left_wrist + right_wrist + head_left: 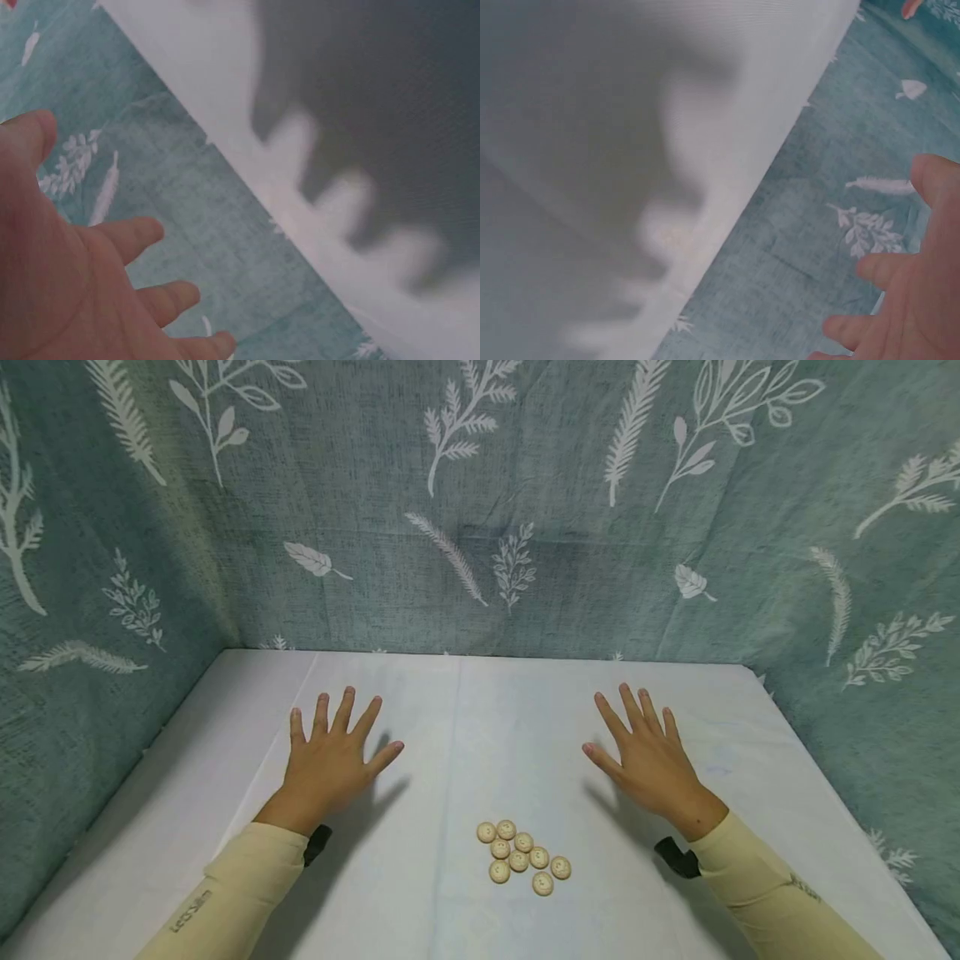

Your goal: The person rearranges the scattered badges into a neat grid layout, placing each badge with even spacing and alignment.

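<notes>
Several round, pale wooden buttons lie in a loose cluster on the white tabletop, nearer the front and just right of its middle. My left hand is held above the table to the left of them, fingers spread and straight, holding nothing. On the other side, my right hand hovers the same way, fingers fanned out and no object in it. Both hands cast shadows on the cloth. The left wrist view shows the left palm; the right palm appears in the right wrist view. Neither wrist view shows the buttons.
A white cloth with fold lines covers the table. Green-grey curtains printed with white leaves hang behind it and along both sides. Dark wrist-worn pieces sit at the cuffs of the pale yellow sleeves.
</notes>
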`<state>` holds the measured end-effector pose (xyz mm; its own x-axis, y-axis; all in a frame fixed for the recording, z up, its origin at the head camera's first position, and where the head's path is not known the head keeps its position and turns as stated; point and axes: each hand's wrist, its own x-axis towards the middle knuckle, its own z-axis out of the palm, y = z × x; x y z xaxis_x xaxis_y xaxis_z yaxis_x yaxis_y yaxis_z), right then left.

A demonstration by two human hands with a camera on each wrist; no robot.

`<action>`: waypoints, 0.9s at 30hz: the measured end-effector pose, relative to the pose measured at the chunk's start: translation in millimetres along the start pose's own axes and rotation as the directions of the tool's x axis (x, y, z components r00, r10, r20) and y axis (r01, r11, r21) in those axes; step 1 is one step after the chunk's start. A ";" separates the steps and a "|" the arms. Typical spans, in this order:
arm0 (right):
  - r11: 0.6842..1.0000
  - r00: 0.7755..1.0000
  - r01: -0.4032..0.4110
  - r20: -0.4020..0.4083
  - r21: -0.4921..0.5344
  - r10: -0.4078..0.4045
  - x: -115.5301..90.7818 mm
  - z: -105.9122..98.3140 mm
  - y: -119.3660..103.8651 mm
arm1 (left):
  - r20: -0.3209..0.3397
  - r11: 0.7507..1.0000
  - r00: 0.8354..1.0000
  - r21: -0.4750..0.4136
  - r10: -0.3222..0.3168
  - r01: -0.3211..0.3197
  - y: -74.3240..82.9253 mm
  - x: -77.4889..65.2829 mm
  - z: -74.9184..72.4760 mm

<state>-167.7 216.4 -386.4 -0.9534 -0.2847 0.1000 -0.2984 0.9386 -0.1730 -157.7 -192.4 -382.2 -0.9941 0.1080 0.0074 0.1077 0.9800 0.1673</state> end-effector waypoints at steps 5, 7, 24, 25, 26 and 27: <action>1.000 1.000 0.001 -0.006 0.005 -0.001 -0.4 1.0 -2.7 | 0.000 1.000 1.000 -0.002 0.002 -0.002 1.1 0.2 0.2; 1.000 1.000 0.008 -0.010 0.008 -0.008 -1.1 2.0 -3.9 | -0.006 1.000 1.000 -0.004 0.007 -0.007 2.3 -0.1 0.0; 0.873 0.968 0.245 -0.160 0.422 -0.194 -7.9 2.9 -39.8 | -0.231 0.931 0.921 -0.115 0.313 -0.346 51.3 -19.3 15.7; 0.861 0.963 0.265 -0.170 0.435 -0.210 -8.5 3.4 -41.4 | -0.224 0.924 0.919 -0.129 0.326 -0.359 54.7 -20.8 16.6; 0.847 0.956 0.288 -0.182 0.446 -0.229 -8.8 4.1 -42.9 | -0.214 0.918 0.917 -0.144 0.336 -0.370 57.9 -22.2 17.9; 0.835 0.950 0.308 -0.187 0.457 -0.248 -9.0 4.6 -44.3 | -0.202 0.912 0.917 -0.162 0.343 -0.377 60.7 -23.3 19.4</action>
<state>-146.1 176.4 -384.2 -0.8238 -0.4668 0.3216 -0.5629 0.6069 -0.5611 -127.8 -132.2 -391.4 -0.8770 0.4019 0.2632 0.4713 0.8259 0.3095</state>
